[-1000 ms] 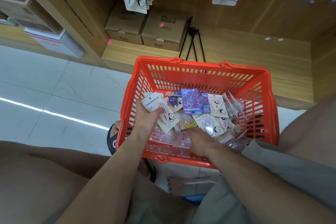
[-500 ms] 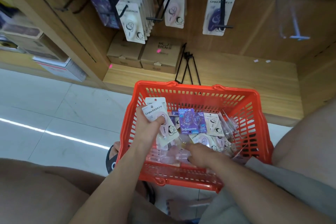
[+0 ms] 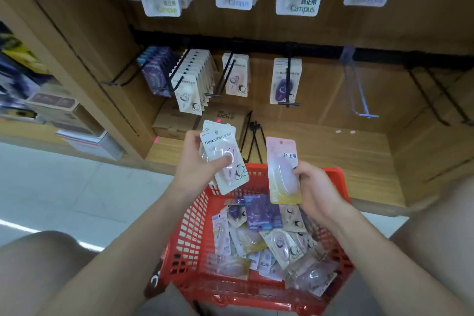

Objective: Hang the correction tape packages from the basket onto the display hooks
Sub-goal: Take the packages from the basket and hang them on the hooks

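White carded packages [image 3: 225, 161] fanned in my left hand [image 3: 195, 161], thumb clamped across. Right hand [image 3: 314, 187] pinches pink package [image 3: 282, 169] at 3 o'clock. Rest lie in red basket [image 3: 192, 233] at 6.

wooden shelving [image 3: 384, 161], pale tiled floor [image 3: 64, 187], cardboard boxes [image 3: 174, 123].
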Demonstrator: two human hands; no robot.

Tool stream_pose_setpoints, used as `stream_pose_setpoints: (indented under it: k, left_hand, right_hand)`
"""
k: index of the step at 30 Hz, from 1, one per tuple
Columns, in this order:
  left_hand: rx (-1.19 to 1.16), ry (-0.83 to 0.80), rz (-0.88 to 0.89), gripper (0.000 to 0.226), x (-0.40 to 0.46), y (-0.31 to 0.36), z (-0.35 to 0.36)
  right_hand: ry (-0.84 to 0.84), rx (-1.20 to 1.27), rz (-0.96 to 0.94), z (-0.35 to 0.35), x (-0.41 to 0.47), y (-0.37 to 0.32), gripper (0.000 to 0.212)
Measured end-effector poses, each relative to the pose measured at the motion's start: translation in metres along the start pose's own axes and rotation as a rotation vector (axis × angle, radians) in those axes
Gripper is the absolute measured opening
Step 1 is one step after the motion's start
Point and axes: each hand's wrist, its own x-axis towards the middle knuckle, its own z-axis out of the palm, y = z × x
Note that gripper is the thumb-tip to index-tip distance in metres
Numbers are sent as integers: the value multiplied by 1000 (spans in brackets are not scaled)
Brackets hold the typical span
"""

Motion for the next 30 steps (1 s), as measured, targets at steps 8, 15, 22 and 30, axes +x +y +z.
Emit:
stream_pose_setpoints:
  k: [8, 15, 22, 30]
  left_hand:
    - [56, -121, 94, 42, 0, 34, -3]
    - [41, -52, 117, 14, 0, 31, -13]
    - [176, -84, 91, 25, 7, 24, -23]
    - [289, 41, -49, 12, 36, 19, -54]
  right_hand:
    - [-117, -219, -171, 54, -8, -34, 32]
    - [-203, -229, -116, 73, 1, -15, 38]
    - [-203, -143, -97, 80, 17, -12, 29]
    - [-85, -248, -178, 88, 45, -16, 19]
